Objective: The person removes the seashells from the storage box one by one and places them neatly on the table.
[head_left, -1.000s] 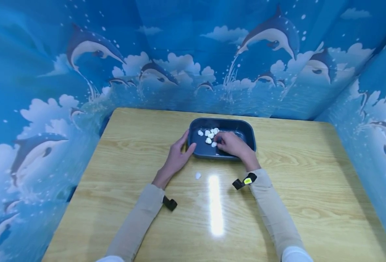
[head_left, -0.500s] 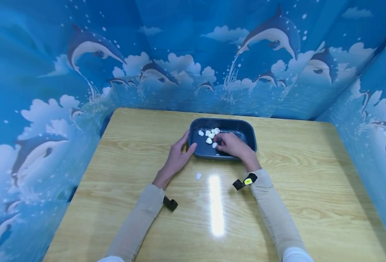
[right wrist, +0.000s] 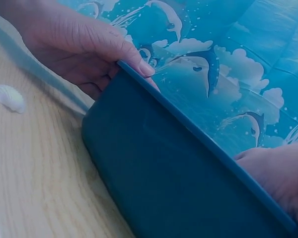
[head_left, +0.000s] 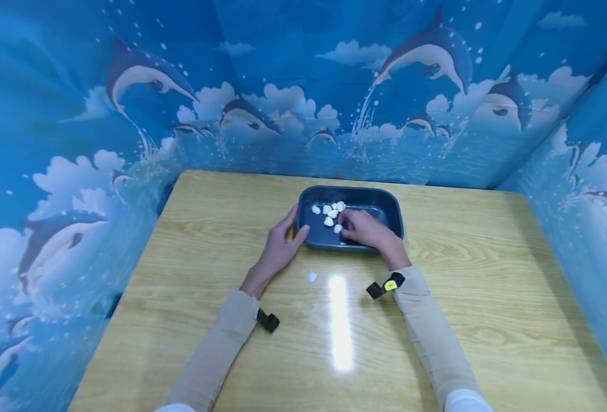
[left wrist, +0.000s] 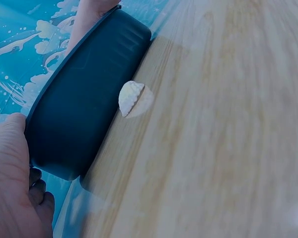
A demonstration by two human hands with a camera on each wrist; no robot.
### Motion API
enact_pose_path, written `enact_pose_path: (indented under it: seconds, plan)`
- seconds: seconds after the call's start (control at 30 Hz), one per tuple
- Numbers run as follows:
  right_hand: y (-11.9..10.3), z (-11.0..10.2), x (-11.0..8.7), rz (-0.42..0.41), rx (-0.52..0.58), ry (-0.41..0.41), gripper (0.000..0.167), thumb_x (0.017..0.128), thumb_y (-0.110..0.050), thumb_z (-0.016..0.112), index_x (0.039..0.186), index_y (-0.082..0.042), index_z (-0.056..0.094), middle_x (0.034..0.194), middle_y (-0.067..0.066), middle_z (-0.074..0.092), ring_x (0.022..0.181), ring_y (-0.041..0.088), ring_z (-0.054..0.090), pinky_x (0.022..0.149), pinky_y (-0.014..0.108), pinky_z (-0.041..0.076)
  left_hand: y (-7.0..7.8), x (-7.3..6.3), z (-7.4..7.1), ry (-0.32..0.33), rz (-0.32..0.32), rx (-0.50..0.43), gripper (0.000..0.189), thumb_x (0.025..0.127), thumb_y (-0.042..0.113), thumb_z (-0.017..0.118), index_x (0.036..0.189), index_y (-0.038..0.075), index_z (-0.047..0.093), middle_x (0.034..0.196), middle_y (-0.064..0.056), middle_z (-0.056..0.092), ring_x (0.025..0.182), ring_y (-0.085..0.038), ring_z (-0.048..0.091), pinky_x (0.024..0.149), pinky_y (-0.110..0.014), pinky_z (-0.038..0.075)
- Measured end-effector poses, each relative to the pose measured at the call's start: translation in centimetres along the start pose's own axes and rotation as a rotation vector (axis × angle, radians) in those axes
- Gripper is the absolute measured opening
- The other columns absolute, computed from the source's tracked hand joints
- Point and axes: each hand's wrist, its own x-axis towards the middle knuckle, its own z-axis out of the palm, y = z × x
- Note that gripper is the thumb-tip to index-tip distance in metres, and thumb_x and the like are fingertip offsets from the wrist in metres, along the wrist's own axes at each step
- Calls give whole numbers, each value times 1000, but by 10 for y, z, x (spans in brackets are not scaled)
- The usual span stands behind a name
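Left hand (head_left: 278, 246) grips the tray (head_left: 317, 236) by its left end. Right hand (head_left: 369, 229) bends over shells (head_left: 329, 221) inside, which only the head view shows; whether it pinches one cannot be told.

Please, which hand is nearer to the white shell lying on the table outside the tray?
Left. The left hand, touching the tray, is beyond the shell, to its left; the right hand, inside the tray, is farther, beyond and to its right.

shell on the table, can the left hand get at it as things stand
Probably yes: the shell lies close by with only table between, though the left hand touches the tray and would need to let go.
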Motion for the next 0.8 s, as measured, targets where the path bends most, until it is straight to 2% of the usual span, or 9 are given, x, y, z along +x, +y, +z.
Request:
enact_pose_path:
  seconds: [0.27,0.43,0.67,0.8]
  plan:
    - [0,-1,2,-10,24,-21,16,100,-9,68,115,-2,67,73,3,56,63,17,51,56,30,41,1,0,0,4,-12,0,72,107,42,59,163,7,30,169,-17,30,156,-18,28,128,-38,26]
    - [1,1,3,6,22,-41,20,100,-13,71,118,-3,67,74,3,58,64,16,52,57,30,42,3,-1,0,1,-25,8,70,108,37,60,163,7,29,169,-17,30,156,-19,28,128,-39,27]
    - [3,1,3,2,18,-33,17,99,-15,74,111,-5,69,72,3,58,63,16,52,57,30,42,2,0,0,1,-13,5,68,108,34,59,164,8,29,169,-17,29,156,-20,28,128,-39,26]
    - [2,0,3,15,15,-36,16,99,-15,74,110,-4,69,72,2,57,62,16,51,56,30,42,2,0,0,0,-12,4,70,108,38,59,163,8,29,169,-18,30,156,-19,28,128,-38,26]
